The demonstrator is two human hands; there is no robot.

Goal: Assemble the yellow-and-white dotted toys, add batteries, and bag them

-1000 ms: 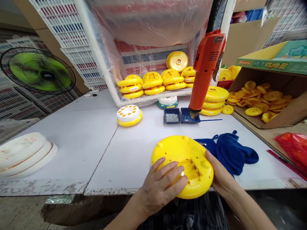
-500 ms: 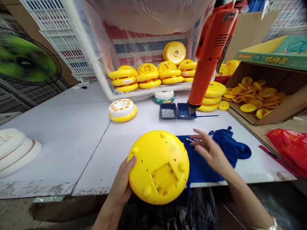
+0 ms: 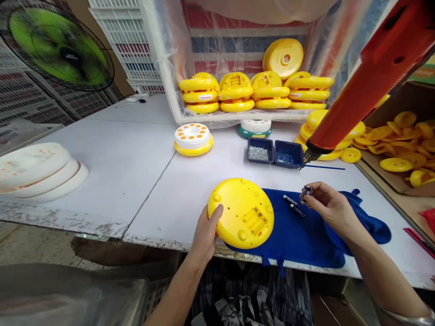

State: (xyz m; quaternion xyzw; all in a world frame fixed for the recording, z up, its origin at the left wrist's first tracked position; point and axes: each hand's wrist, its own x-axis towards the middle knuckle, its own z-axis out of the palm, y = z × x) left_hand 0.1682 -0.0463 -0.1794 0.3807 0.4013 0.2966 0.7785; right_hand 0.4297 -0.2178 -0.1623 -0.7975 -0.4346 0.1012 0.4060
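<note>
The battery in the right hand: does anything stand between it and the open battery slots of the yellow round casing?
Nothing visible blocks the way. Between the battery in the right hand and the slots of the casing, only two loose batteries lie flat on the blue cloth, below the path.

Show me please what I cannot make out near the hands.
Head view:
Battery in right hand: label too small to read, partly covered by the hand.
Left hand: partly hidden behind the yellow round housing.
Orange electric screwdriver: upper end cut off by the frame edge.
Metal bits in dark blue tray: too small to identify.
</note>
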